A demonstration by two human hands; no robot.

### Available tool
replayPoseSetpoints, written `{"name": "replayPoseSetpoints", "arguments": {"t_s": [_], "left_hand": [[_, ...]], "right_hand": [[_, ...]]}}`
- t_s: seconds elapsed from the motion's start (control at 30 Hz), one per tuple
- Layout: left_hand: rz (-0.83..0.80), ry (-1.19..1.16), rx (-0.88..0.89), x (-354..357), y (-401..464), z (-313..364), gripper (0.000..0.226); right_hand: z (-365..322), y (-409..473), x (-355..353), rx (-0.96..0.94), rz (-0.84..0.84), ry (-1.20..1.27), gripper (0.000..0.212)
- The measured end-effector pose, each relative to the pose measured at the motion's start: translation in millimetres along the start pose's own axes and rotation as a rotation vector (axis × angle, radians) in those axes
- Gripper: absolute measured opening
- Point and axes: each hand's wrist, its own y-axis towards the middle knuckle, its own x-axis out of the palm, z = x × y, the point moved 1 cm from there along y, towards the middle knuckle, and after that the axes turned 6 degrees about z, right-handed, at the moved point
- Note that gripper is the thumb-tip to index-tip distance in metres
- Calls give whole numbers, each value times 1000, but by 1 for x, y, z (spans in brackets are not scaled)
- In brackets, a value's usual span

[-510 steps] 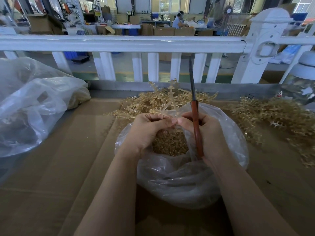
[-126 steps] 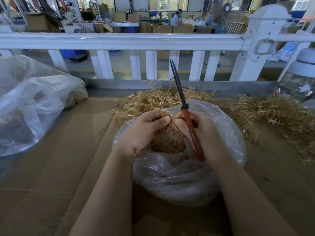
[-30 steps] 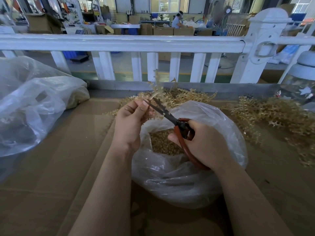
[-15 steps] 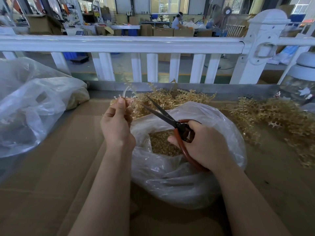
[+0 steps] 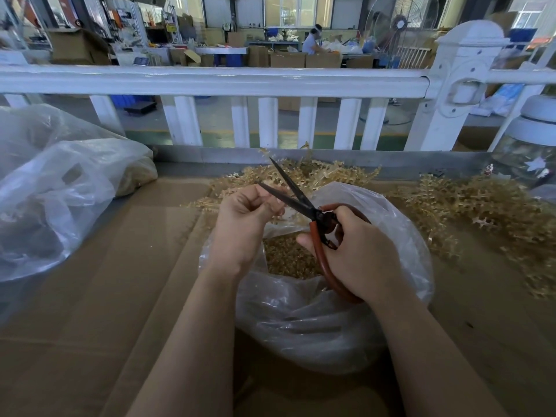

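The left hand [image 5: 246, 218] pinches a small gold plastic sprig [image 5: 277, 216] just beside the open black blades of the red-handled metal scissors [image 5: 304, 203], which the right hand [image 5: 358, 257] grips pointing up and left, over the clear plastic bag [image 5: 331, 332].

Scissors [image 5: 313, 209] with dark blades spread in a V pointing up-left and red handles gripped by the right hand [image 5: 358, 254] are held over an open clear bag [image 5: 316, 332] of small golden bits [image 5: 288, 260].

Scissors [image 5: 304, 203]: dark matt metal blades, smooth reddish-brown handles. Bag [image 5: 316, 320]: glossy clear plastic film. Tabletop [image 5: 105, 311]: matt brown cardboard.
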Motion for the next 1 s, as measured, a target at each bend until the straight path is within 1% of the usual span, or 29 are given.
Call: {"name": "replayPoseSetpoints", "arguments": {"t_s": [0.1, 0.17, 0.23, 0.4, 0.57, 0.8, 1.0], "left_hand": [[-100, -73, 0, 1, -1, 1, 34], [-130, -94, -8, 1, -1, 1, 32], [-131, -89, -15, 1, 0, 0, 24], [-141, -85, -61, 1, 0, -3, 25], [-148, -70, -40, 2, 0, -3, 18], [-168, -101, -49, 2, 1, -5, 16], [-175, -60, 4, 2, 1, -3, 19]], "right_hand": [[3, 1, 2, 24, 8, -23, 57], [4, 1, 3, 29, -2, -42, 55], [5, 1, 3, 20, -4, -60, 56], [3, 1, 1, -28, 26, -79, 60], [2, 1, 0, -31, 66, -78, 63], [3, 0, 1, -51, 115, -53, 60], [3, 0, 0, -47, 126, -71, 64]]}}
